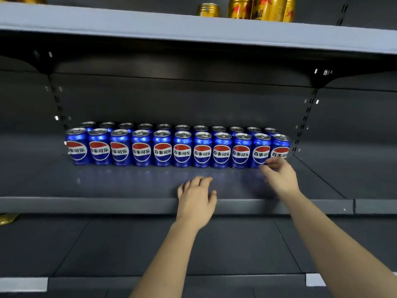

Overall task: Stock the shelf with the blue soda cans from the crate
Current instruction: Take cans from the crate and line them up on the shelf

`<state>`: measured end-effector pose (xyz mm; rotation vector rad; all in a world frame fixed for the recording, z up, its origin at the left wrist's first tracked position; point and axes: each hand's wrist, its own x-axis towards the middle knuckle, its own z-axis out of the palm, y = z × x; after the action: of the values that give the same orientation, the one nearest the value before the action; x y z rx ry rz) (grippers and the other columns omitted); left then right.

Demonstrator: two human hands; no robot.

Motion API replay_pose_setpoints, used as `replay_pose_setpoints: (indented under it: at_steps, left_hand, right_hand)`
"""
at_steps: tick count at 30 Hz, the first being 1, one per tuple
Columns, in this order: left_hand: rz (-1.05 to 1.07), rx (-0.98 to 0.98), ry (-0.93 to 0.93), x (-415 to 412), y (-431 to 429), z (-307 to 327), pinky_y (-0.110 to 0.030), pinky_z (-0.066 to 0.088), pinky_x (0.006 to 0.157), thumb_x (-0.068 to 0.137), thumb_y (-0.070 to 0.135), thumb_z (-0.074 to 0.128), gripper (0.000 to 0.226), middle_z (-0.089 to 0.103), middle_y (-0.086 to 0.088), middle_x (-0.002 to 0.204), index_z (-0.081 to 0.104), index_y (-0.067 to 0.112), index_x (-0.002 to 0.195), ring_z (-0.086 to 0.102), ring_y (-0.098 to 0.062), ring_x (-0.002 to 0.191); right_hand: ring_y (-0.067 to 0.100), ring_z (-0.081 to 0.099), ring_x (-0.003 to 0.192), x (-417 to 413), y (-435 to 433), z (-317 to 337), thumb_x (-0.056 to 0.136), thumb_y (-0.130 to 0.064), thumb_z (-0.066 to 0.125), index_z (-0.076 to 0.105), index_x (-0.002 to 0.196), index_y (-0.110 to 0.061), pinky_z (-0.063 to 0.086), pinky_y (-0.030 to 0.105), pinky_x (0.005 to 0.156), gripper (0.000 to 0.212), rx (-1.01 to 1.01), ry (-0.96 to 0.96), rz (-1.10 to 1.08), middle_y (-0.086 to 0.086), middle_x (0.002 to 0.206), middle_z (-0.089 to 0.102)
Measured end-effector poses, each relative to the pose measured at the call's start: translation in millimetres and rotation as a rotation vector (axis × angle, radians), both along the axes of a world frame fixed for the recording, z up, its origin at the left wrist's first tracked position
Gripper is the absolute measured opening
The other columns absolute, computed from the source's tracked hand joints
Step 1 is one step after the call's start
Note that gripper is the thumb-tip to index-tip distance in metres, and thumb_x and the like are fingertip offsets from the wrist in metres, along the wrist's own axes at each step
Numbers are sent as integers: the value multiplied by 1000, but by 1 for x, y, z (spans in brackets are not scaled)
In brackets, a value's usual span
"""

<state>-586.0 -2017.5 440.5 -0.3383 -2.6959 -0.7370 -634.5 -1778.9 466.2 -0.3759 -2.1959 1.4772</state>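
Two rows of blue soda cans (182,150) stand upright, side by side, on the far part of the middle shelf (107,183), labels facing us. We see the left hand (196,197) lying flat on the bare near part of that shelf, fingers spread, holding nothing. The right hand (279,175), blurred, is at the foot of the rightmost front can (280,145), fingers loosely parted and empty; we cannot tell whether they touch it. Gold cans (257,7) stand on the upper shelf (129,22).
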Motion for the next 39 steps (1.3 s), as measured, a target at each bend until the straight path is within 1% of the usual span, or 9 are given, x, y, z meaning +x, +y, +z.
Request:
replay_pose_setpoints:
  at_steps: [4,9,12,15,21,23,27,33,39]
  left_hand:
    - [61,26,3,33,-15,2,-41,17,115,97,35,44,48,40,4,144,37,26,144,37,-20,131]
    - [128,-7,16,95,-36,-8,-40,17,115,97,35,44,45,44,2,141,41,25,141,39,-20,130]
    - [150,-58,-32,141,-48,-24,-42,14,116,97,36,43,45,42,3,142,41,25,141,36,-18,132]
    - [155,-100,-108,188,-62,-41,-43,12,117,97,36,43,46,41,4,143,40,25,142,34,-18,134]
    - [257,-109,-237,258,-105,-70,-44,16,116,95,36,48,50,38,2,145,37,27,143,37,-21,132]
    - [293,-119,-276,274,-120,-79,-45,17,116,94,36,49,49,40,2,144,38,27,142,38,-22,132]
    - [342,-141,-335,293,-152,-95,-45,15,116,94,36,49,47,41,3,142,41,28,140,37,-20,133]
    - [418,-139,-382,307,-208,-112,-46,17,115,94,37,49,49,42,3,142,40,28,141,40,-20,130]
    - [439,-112,-443,316,-295,-134,-48,16,116,95,37,49,48,42,2,142,40,28,141,39,-20,132]
  right_hand:
    - [22,66,78,42,-19,-3,86,-16,65,61,98,-15,55,32,64,12,7,18,84,5,91,66]
    - [16,62,65,106,-35,-21,89,-19,63,59,95,-18,48,28,58,7,58,-4,155,-1,83,64]
    - [19,64,68,141,-45,-45,87,-19,66,60,92,-21,51,31,64,8,80,-66,210,1,82,66]
    - [19,63,74,175,-58,-73,85,-25,68,62,100,-24,52,35,74,16,121,-165,284,1,85,68]
    - [19,63,83,230,-94,-116,85,-25,67,62,108,-24,51,36,85,23,116,-345,371,-1,91,66]
    - [19,62,81,243,-106,-130,85,-23,68,62,104,-24,53,37,85,20,113,-385,393,0,91,65]
    - [17,61,79,263,-128,-155,85,-22,69,63,98,-23,48,29,79,15,118,-437,432,0,92,66]
    - [13,58,75,277,-175,-184,85,-19,68,64,98,-22,45,26,77,13,118,-508,456,-3,87,63]
    - [18,59,89,281,-262,-209,86,-18,67,63,102,-18,41,23,77,17,174,-562,489,-2,90,62]
